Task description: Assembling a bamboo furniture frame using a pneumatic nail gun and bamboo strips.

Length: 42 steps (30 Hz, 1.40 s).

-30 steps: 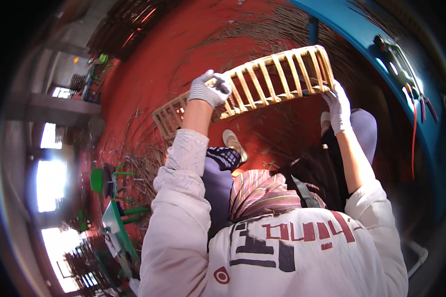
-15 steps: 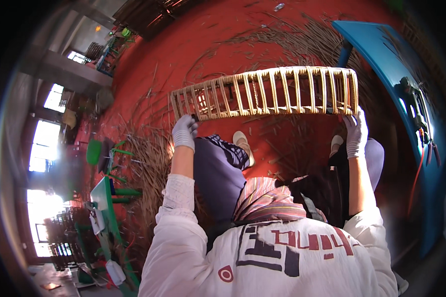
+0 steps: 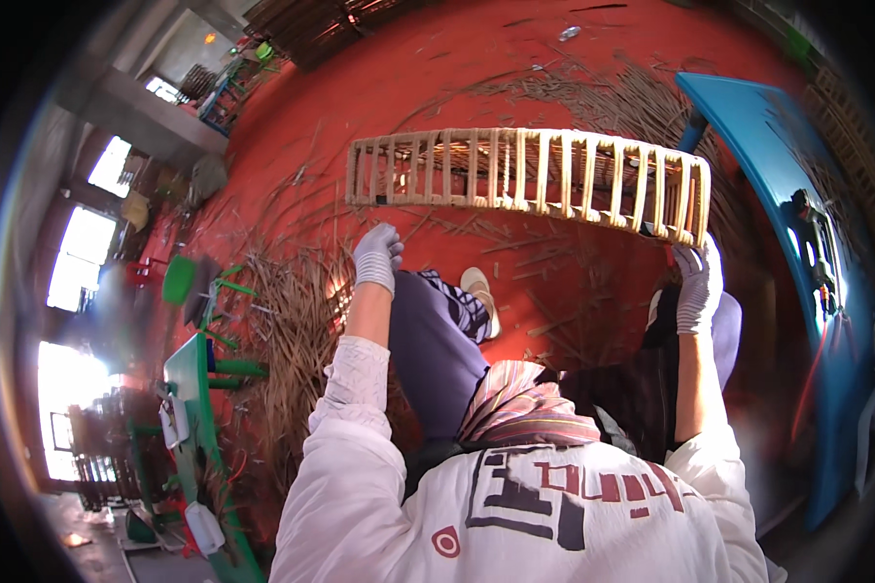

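Note:
A long, narrow woven rattan frame (image 3: 515, 173) with pale upright bars is held up in front of me, over the red floor. My right hand (image 3: 698, 280), in a pale glove with a striped cuff, grips its near right corner. The frame's left end is lower in the view's left middle and touches no hand. My left hand (image 3: 378, 256), gloved alike, is just below that end, apart from it. Its fingers are curled inward, and whether anything is in them is hidden.
A blue table (image 3: 807, 253) with dark tools (image 3: 817, 255) runs along the right. On the left stand a green table (image 3: 192, 389) and a green chair (image 3: 179, 281). Loose cane strips (image 3: 297, 340) are strewn over the red floor (image 3: 437, 58). My knees are below the frame.
My left hand has let go of the frame and dropped slightly away from it. The frame has tilted, its left end rising and its right end lowering, while my right hand keeps its grip.

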Each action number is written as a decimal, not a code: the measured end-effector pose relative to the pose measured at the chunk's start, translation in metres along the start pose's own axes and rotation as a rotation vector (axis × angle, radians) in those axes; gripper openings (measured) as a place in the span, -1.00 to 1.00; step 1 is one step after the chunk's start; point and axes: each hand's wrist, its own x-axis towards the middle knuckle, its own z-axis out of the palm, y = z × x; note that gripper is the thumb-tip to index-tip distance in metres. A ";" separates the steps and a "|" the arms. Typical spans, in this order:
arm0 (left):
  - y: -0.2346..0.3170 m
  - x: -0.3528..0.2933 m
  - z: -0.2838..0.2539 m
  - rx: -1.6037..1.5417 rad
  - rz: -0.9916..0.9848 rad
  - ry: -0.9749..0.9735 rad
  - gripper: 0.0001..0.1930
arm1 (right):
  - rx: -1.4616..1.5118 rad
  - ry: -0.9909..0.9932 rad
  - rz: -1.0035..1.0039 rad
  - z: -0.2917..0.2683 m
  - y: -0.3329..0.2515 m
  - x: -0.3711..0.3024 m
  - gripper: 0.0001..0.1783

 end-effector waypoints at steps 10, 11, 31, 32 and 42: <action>0.036 -0.020 0.025 0.553 0.750 0.065 -0.56 | -0.055 -0.006 -0.014 0.018 -0.001 -0.006 -0.54; 0.041 -0.029 0.035 0.686 0.905 0.057 -0.53 | -0.053 -0.013 -0.018 0.019 0.001 -0.006 -0.53; 0.086 0.022 0.127 1.386 1.250 0.082 -0.36 | -0.430 -0.165 -0.025 0.095 -0.039 0.010 -0.56; 0.092 0.024 0.130 1.404 1.216 0.088 -0.38 | -0.449 -0.167 -0.020 0.100 -0.041 0.007 -0.58; 0.091 0.049 0.101 1.229 1.250 0.190 -0.47 | -0.586 -0.242 -0.099 0.151 -0.045 -0.032 -0.66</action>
